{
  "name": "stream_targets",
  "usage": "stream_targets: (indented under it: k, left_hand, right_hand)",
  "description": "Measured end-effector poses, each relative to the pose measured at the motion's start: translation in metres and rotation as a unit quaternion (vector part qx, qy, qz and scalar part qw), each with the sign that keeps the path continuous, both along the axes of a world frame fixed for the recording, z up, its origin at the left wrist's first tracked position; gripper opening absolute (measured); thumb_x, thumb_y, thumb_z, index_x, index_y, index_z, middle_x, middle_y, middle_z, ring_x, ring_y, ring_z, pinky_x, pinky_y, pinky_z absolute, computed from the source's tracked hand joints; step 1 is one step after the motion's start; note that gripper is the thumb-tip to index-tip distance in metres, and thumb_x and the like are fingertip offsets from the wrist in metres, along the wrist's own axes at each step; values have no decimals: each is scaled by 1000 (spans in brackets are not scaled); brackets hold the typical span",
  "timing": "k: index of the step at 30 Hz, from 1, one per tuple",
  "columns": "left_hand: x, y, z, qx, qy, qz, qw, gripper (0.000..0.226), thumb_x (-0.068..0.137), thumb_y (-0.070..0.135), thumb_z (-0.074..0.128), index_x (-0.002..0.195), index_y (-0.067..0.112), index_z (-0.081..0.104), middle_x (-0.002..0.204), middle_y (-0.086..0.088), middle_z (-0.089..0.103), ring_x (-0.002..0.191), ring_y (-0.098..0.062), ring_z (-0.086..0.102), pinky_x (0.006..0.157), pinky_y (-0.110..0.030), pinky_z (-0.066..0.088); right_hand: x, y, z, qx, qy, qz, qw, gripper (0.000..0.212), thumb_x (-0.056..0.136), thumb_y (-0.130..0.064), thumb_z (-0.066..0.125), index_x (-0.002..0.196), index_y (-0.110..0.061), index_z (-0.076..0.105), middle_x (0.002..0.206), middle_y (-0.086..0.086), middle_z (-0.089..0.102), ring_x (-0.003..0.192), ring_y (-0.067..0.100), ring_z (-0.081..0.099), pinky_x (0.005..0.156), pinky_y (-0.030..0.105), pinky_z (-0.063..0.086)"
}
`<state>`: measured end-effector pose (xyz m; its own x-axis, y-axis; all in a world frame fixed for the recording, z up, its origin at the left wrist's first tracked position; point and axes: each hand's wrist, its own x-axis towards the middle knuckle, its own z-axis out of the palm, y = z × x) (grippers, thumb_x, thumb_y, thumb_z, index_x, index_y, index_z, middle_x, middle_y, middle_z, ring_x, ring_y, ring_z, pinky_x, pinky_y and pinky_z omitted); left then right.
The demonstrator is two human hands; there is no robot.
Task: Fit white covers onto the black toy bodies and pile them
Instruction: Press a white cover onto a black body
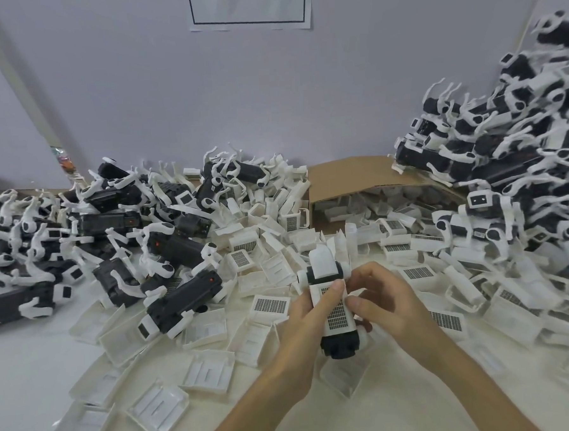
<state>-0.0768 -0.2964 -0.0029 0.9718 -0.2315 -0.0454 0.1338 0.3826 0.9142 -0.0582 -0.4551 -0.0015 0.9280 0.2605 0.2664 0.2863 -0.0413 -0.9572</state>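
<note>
A: Where is the toy that's being worked on?

B: Near centre, lifted just above the counter (18, 377). It is a black toy body (341, 345) with a white cover (337, 308) lying along its top, grilled side up. The left hand (302, 326) grips the body from the left, thumb pressing on the cover. The right hand (390, 305) pinches the cover's right edge between thumb and fingers.

A: Is the cover seated?

B: I cannot tell; the fingers hide its edges.

A: What lies around it?

B: Loose covers (209, 372) are scattered underneath and spill from a cardboard box (350, 175) at far centre. Uncovered bodies (112, 224) are heaped at the left, and a tall pile of covered toys (520, 156) rises at the right.

A: What could go wrong?

B: Uneven thumb pressure, probably: one side might click in while the other stays proud, so the cover could pop off later. The right pile also looks steep, so another toy dropped on it might start a slide
</note>
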Motion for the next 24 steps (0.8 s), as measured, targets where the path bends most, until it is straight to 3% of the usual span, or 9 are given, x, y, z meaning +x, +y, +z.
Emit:
stream_targets:
  k: [6,8,14,19,24]
  left_hand:
    - [-1,0,2,-5,-6,-11,1000,45,80,41,70,121,24,66,111,-9,76,102,-34,73,82,-39,62]
    - [-1,1,3,-1,-18,-22,1000,49,81,39,68,127,21,63,115,-10,74,104,-33,72,89,-42,60]
    - [-3,-1,2,24,-62,-34,997,44,80,39,66,120,22,64,111,-1,76,104,-18,73,90,-37,60]
    - [-5,2,4,49,-105,-49,992,36,82,38,60,115,24,60,89,12,78,82,-4,74,68,-16,56]
    - [-5,3,10,62,-118,-49,990,42,87,37,63,124,20,59,101,4,78,91,-15,75,73,-21,57]
  right_hand:
    - [0,-2,1,-9,-4,-6,1000,22,83,-20,69,99,-8,59,91,2,69,70,16,64,57,24,50]
    - [-2,-2,3,-10,-10,-11,1000,21,84,-20,68,99,-9,60,93,3,70,72,17,65,59,22,50]
    - [-8,-1,8,33,13,-11,999,33,86,-24,66,110,-6,52,105,11,73,90,28,72,68,27,56]
    - [-11,0,12,53,23,-12,998,44,87,-16,71,123,-11,46,105,12,76,81,24,74,60,23,55]
    - [-10,-3,10,24,-13,-19,999,49,84,-17,68,130,-18,49,107,9,76,88,30,73,64,31,57]
